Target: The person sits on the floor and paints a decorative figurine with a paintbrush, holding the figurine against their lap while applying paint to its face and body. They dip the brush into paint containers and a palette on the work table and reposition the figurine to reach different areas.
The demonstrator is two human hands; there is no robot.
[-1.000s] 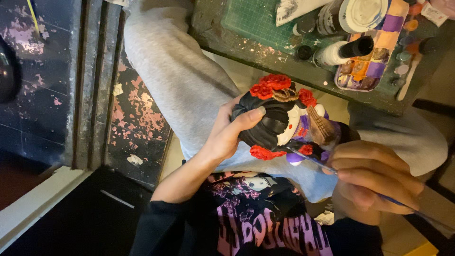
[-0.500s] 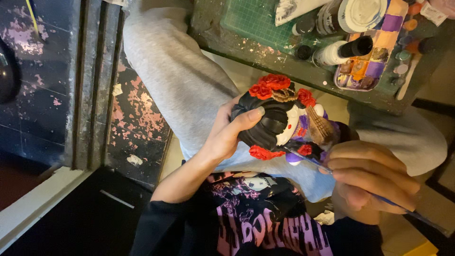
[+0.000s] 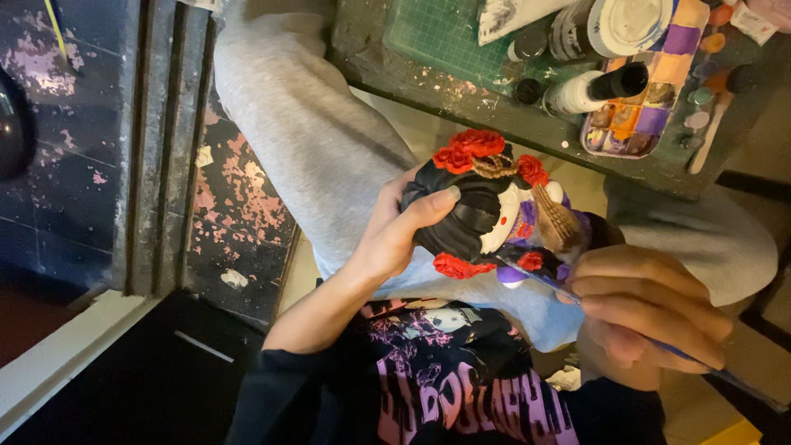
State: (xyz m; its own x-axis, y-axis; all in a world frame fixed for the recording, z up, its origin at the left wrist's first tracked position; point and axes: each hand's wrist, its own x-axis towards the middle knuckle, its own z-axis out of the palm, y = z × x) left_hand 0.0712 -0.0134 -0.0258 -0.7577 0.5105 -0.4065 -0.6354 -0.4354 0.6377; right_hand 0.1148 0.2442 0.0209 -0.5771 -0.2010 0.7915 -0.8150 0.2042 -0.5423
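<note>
My left hand (image 3: pixel 395 235) grips a painted figurine head (image 3: pixel 486 210) with black hair, red flowers, a white face and purple parts, held over my lap in grey trousers (image 3: pixel 313 140). My right hand (image 3: pixel 647 309) holds a thin paintbrush (image 3: pixel 577 298) whose tip touches the purple lower part of the figurine. The brush handle runs out to the lower right past my fingers.
A paint-stained table (image 3: pixel 461 78) carries a green cutting mat (image 3: pixel 437 33), a paint palette (image 3: pixel 643 99) with several coloured wells, a black-capped bottle (image 3: pixel 597 86), a white-lidded jar (image 3: pixel 630 23) and small paint pots (image 3: pixel 709 70). A worn dark floor (image 3: pixel 91 156) lies at the left.
The figurine has turned slightly in my left hand and my right hand with the brush has shifted a little; otherwise the scene is the same.
</note>
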